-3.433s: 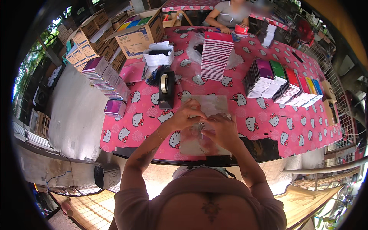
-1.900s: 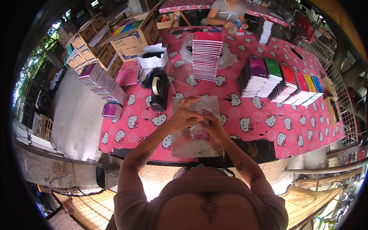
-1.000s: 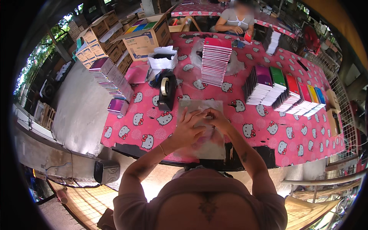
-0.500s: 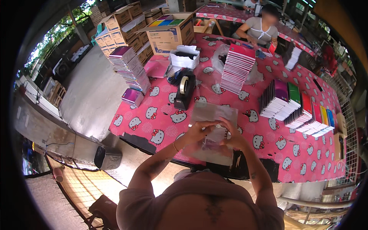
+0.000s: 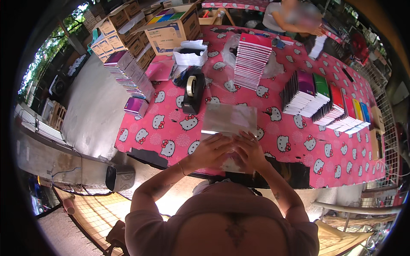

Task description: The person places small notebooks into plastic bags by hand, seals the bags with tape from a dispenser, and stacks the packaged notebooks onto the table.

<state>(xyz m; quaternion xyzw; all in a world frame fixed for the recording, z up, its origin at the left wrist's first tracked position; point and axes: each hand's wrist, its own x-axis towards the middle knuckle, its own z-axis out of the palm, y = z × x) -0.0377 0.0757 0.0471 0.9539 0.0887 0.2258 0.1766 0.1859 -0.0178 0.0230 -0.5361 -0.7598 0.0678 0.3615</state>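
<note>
Fingers of the left hand (image 5: 211,150) and right hand (image 5: 252,149) press together, pinching the near edge of a thin clear plastic sleeve (image 5: 229,120) lying on the pink cartoon-cat tablecloth (image 5: 171,128). It looks light, limp and slippery, best gripped at its edges.

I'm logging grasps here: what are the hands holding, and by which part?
Both hands, left and right, hold a clear plastic sleeve by its near end, at the table edge. Whether anything is inside it cannot be told.
</note>
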